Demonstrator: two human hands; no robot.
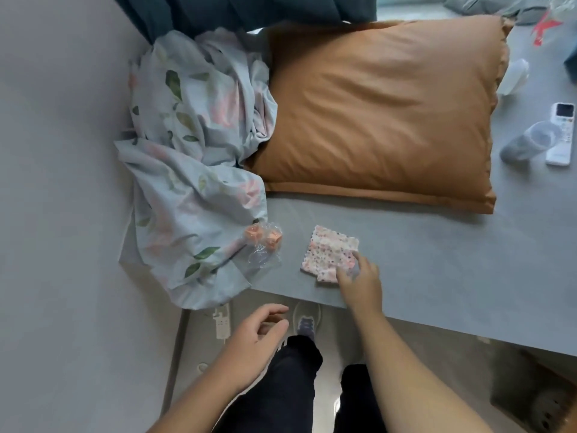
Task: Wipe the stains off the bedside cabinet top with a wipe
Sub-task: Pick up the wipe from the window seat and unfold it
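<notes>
Head view: I read the step as fetching the wipe. Right hand (362, 281) reaches a folded, spotted cloth (331, 253) on the grey bed (406, 260), fingertips touching its near corner; grip open, not yet closed. Left hand (253, 342) hangs loose, empty. Next: pinch and lift. Cabinet top not in view, possibly off-frame. Nearby: wrapped sweets (265, 242), floral sheet (193, 170), brown pillow (381, 114); none blocking.

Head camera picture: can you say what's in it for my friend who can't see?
A right hand touches a folded patterned wipe on a grey surface, while the left hand hovers open below the edge. Behind lie an orange pillow and a crumpled floral sheet.
</notes>
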